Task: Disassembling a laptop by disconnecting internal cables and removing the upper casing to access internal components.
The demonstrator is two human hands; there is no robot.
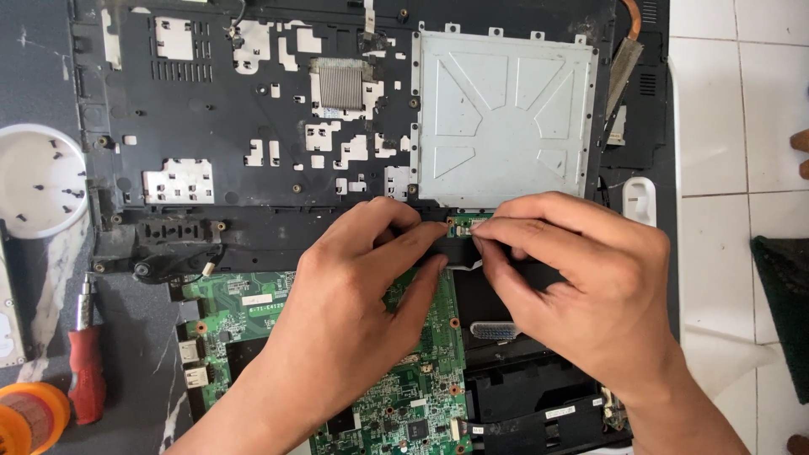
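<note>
A black strip [459, 249] is held between both hands at the front edge of an opened laptop chassis [253, 135], just below the silver metal plate [501, 118]; the strip lies roughly level, with a white bit showing under its middle, and whether it is fixed to the chassis cannot be told; the left hand [354, 295] is laid over the green board [396, 404], its thumb and forefinger closed on the strip's left part; the right hand [581, 286] comes in from the right, its fingertips [489, 240] pinched together on the strip's right part, the other fingers curled; just above the fingertips a small green connector patch [468, 223] is seen at the plate's lower edge.

The board is exposed below the chassis, with silver ports [194, 362] at its left edge and a black tray [539, 404] beside it on the right; a ribbed grey heat sink [341, 84] sits in the chassis to the left of the plate; a copper pipe [632, 21] is seen at the top right corner.

Well apart on the left, a white round dish [34, 181] holding small dark screws rests on the dark table [34, 67]; below it a red-handled screwdriver [84, 362] lies upright in the view, and an orange spool [29, 417] is cut off by the bottom corner; a white tiled floor [733, 101] is seen on the right, with a small white piece [639, 198] near the chassis edge.
</note>
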